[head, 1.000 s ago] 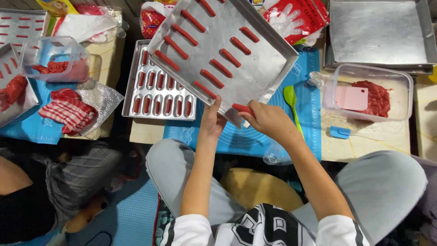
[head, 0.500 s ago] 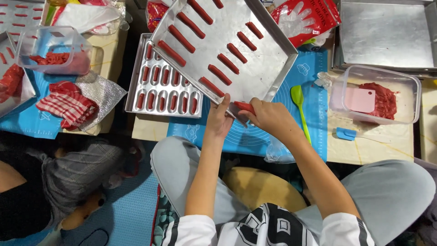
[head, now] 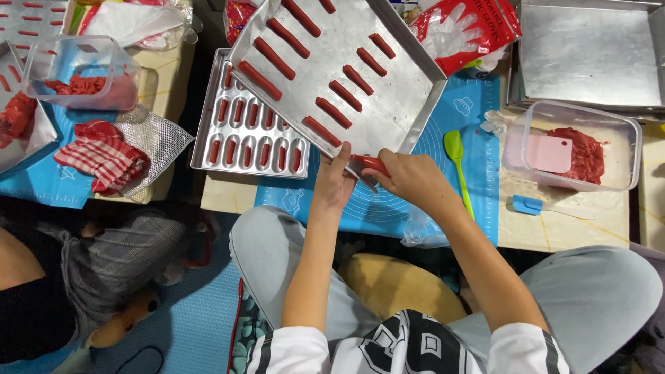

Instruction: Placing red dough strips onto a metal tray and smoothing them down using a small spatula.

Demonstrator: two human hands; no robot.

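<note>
Red meat sticks fill most of my tilted metal tray [head: 374, 62].
My left hand [head: 334, 181] steadies the tray's near corner, fingers spread against the rim; my right hand [head: 409, 179] pinches one red meat stick [head: 369, 165] at that corner. Eleven or so sticks lie in two rows, the corner is bare, and raw mince waits in the plastic tub [head: 575, 149] on the surface.

A pale tabletop [head: 228, 197] is covered in part by a blue mat [head: 478, 125]. On the mat, a green spatula [head: 455, 156] is laid; beside it, a clear container [head: 575, 145] and a moulded metal tray [head: 253, 118] are set.
</note>
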